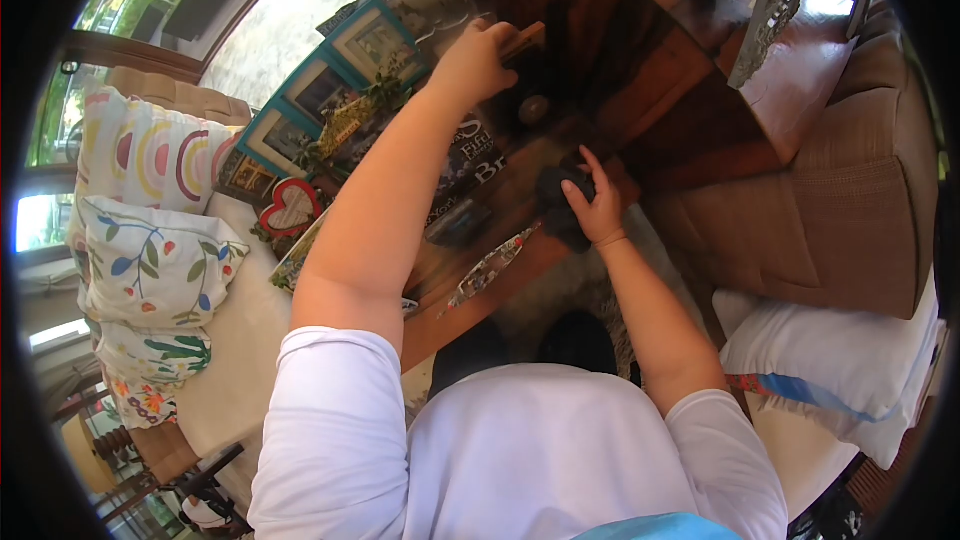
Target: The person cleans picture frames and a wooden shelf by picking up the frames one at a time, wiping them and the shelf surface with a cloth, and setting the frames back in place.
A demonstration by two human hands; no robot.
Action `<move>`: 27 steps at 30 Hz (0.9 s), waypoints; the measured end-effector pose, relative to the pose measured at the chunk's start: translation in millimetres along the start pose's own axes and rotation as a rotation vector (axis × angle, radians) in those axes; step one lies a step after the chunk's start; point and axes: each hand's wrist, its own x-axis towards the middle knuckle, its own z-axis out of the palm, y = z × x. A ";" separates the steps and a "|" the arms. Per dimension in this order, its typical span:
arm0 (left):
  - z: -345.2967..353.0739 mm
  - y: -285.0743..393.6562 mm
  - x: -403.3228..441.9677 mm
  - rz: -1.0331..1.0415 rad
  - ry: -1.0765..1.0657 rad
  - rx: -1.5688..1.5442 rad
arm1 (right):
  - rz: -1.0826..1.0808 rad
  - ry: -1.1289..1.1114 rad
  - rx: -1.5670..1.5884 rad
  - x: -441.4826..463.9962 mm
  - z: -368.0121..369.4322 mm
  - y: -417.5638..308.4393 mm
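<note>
My left hand point(472, 65) reaches across the dark wooden table point(690, 120), its fingers closed around the end of a small brown wooden piece point(525, 39). Below it sits a small round greyish object point(533, 109). Near the table's front edge, my right hand point(598, 202) grips a bunched black cloth point(562, 202), thumb and fingers partly spread over it. A slim patterned item point(492, 268) lies at the near edge, left of the cloth. Dark books with white lettering point(480, 155) lie partly hidden behind my left forearm.
Blue-framed photos point(325, 90) and a red-rimmed heart point(291, 207) stand on the table's left. Cushions point(155, 260) line a pale seat at left. A brown padded seat point(800, 230) and a white pillow point(830, 360) are at right.
</note>
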 end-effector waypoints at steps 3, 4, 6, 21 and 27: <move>-2.8 -5.8 -0.2 0.005 0.091 0.230 | 0.002 0.009 0.026 -1.0 2.2 5.5; -5.6 -3.7 -2.1 0.009 0.136 0.352 | -0.009 0.009 0.014 -1.2 2.5 6.8; -4.3 -10.1 1.9 -0.022 0.133 0.477 | -0.030 0.009 -0.011 -1.3 2.3 7.8; -20.9 -12.4 3.9 -0.122 -0.093 0.362 | -0.108 0.007 -0.051 0.8 0.8 2.4; -46.4 -9.0 -20.8 -0.025 0.254 0.232 | -0.131 0.041 -0.043 -0.6 1.7 3.8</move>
